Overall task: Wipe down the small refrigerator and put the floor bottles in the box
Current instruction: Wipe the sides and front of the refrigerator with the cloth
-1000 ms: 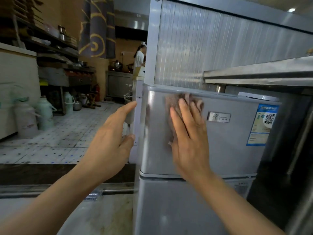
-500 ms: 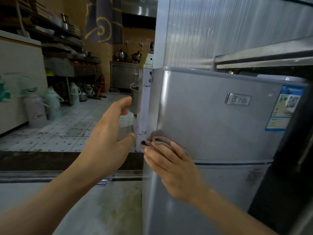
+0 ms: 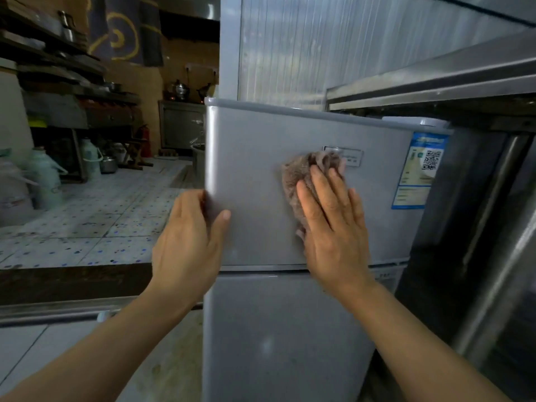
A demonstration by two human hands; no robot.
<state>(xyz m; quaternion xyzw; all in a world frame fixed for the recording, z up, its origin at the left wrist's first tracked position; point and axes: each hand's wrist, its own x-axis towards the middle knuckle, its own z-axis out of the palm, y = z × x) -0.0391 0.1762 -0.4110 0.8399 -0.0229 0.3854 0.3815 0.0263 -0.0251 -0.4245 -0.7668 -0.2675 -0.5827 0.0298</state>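
Fridge [image 3: 261, 134]: small, smooth grey metal box.
Cloth [image 3: 298, 175]: fuzzy brown, at 12 o'clock of right hand [image 3: 333, 224], pressed by flat fingers.
Left hand [image 3: 185, 245]: fingers curled round door edge.

A dim kitchen. The tiled floor [image 3: 95, 216], pale with dark speckles, runs back to a steel cabinet [image 3: 181, 126] bearing kettles [image 3: 179, 89]. Dark shelves [image 3: 58, 62] line the left wall, pale jugs [image 3: 48, 177] standing below them. A ribbed metal panel [image 3: 319, 47] rises at upper right, above a steel ledge [image 3: 435, 82].
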